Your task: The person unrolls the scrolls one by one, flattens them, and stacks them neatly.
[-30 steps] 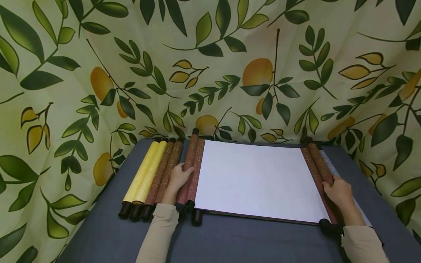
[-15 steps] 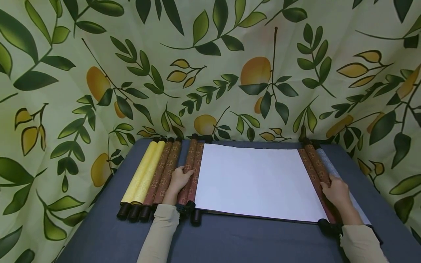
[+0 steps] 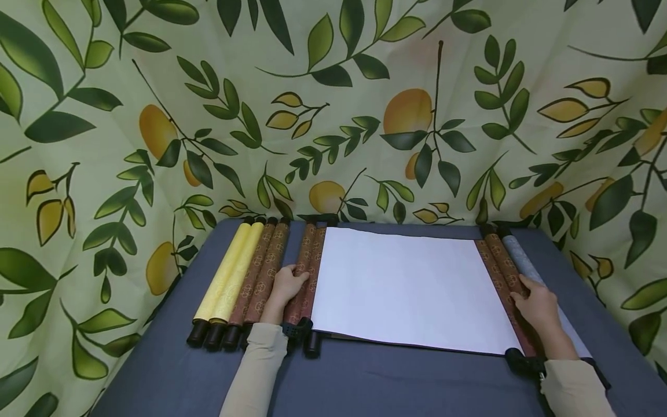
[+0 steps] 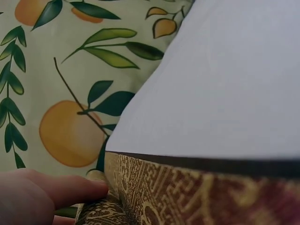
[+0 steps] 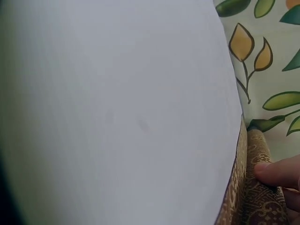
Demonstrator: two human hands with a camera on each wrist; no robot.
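A partly unrolled scroll lies across the table, its white sheet flat between brown patterned borders. My left hand grips the rolled left end of the scroll; the left wrist view has the thumb along that roll, with the other fingers mostly hidden. On the far side, my right hand holds the rolled right end. In the right wrist view a fingertip presses on the brown roll beside the white sheet. A black knob sticks out at the scroll's near left corner.
Left of the scroll lie two yellow rolled scrolls and two brown ones, side by side. A light blue rolled scroll is right of the right roll. Dark cloth covers the table; a leaf-patterned curtain hangs behind.
The far end of the left roll, raised a second ago, has come down level with the table. Both hands keep their holds, and the view has shifted slightly.
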